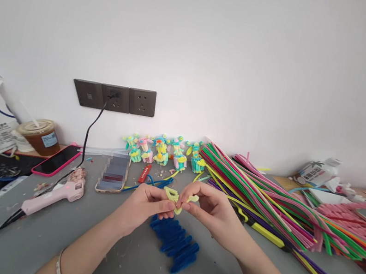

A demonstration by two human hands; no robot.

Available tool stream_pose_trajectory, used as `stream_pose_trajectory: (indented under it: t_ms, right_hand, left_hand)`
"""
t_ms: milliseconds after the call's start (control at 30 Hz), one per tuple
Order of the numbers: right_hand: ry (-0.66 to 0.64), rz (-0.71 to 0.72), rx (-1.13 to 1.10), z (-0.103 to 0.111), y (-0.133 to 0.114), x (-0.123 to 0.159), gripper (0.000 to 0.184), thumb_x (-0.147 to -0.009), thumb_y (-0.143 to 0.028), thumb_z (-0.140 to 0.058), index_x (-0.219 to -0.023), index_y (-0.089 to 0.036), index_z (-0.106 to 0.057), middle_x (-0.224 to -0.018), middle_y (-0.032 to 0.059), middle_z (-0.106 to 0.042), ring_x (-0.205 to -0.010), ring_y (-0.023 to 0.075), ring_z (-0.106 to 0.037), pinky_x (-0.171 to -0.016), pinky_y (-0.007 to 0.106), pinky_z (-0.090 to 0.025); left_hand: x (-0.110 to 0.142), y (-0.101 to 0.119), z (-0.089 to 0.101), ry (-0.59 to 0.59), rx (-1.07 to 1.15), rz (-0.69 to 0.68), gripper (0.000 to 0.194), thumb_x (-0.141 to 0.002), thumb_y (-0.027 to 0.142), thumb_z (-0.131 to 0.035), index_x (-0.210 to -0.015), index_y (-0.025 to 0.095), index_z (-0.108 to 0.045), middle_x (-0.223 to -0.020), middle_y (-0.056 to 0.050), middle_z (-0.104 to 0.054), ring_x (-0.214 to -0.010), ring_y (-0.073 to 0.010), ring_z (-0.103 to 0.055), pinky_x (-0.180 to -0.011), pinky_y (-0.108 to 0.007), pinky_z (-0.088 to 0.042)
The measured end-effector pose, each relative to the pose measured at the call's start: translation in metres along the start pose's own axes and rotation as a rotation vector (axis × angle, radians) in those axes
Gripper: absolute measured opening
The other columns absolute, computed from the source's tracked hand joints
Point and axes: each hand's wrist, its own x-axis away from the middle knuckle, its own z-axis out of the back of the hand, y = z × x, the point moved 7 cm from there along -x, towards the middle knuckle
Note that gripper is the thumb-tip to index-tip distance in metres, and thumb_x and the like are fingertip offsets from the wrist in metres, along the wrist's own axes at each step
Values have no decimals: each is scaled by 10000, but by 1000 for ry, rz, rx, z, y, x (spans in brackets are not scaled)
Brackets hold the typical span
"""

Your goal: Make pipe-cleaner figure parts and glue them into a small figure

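Observation:
Between my two hands is a pale yellow pipe cleaner point(171, 194), bent into small loops. My left hand point(149, 204) pinches it from the left, thumb against fingers. From the other side my right hand point(204, 206) grips the same piece, fingertips pressed together close to the left ones. A zigzag-folded blue pipe cleaner point(174, 243) lies on the grey mat just below my hands. Loose blue stems point(161, 181) are behind my left hand. Several small pastel pipe-cleaner figures point(161, 150) stand in a row against the wall.
A large bundle of coloured pipe cleaners point(265, 193) and a yellow cutter point(265, 232) lie to the right. On the left are a pink glue gun point(53, 197) with its cable, two phones point(113, 172) and a drink cup point(40, 136). A bottle point(319, 171) lies at the far right.

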Motion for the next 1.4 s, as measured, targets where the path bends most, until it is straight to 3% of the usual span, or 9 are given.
stream_pose_trajectory:
  t_ms: [100, 267, 600, 967, 1100, 1233, 1400]
  right_hand:
    - [-42, -45, -5, -2, 3, -1, 104, -846, -259, -679, -805, -185, -619, -782, 7, -591, -741, 143, -540, -695, 264, -434]
    - [-93, -55, -47, -4, 5, 0, 100, -843, -252, -681, -792, -176, -641, -799, 22, -616, -767, 157, -564, -728, 286, -437]
    - [-128, -132, -193, -13, 10, 1, 97, -819, -251, -706, -794, -161, -676, -815, 46, -658, -770, 162, -605, -728, 295, -473]
    - [-97, -172, -323, -11, 15, 0, 153, -777, -254, -746, -749, -152, -635, -759, 20, -626, -680, 125, -591, -635, 256, -479]
    - [-25, -160, -232, -4, 18, -1, 191, -789, -311, -728, -757, -160, -615, -741, 12, -619, -610, 120, -586, -588, 259, -491]
    - [49, -129, -103, 1, 20, -3, 189, -796, -323, -716, -764, -166, -615, -750, 18, -616, -676, 137, -578, -626, 261, -487]
    - [56, -159, -152, -1, 19, -4, 214, -837, -368, -667, -786, -175, -589, -784, 15, -576, -698, 131, -545, -651, 260, -486]
  left_hand:
    - [1, 5, 0, -88, -110, -18, 208, -745, 321, -758, -665, 130, -740, -635, -25, -669, -580, -83, -540, -576, -199, -421]
    - [5, -1, -13, -240, -159, 77, 177, -745, 302, -754, -681, 137, -749, -668, -29, -682, -595, -92, -559, -596, -207, -453]
    - [10, -13, -18, -322, -96, 150, 178, -734, 316, -766, -720, 138, -774, -647, -36, -688, -583, -96, -587, -595, -208, -470]
    - [10, -7, -21, -286, -38, 120, 210, -729, 332, -770, -705, 125, -748, -683, -40, -676, -579, -87, -559, -572, -208, -469]
    - [7, -9, -16, -179, -20, 127, 269, -744, 390, -748, -759, 122, -728, -791, -65, -687, -655, -114, -598, -573, -218, -494]
    - [3, -16, -9, -77, -49, 156, 285, -747, 396, -745, -850, 130, -733, -829, -77, -719, -671, -116, -633, -605, -213, -500]
    - [3, -11, -7, -3, -123, 111, 308, -765, 418, -720, -804, 115, -753, -780, -96, -738, -657, -126, -636, -625, -222, -498]
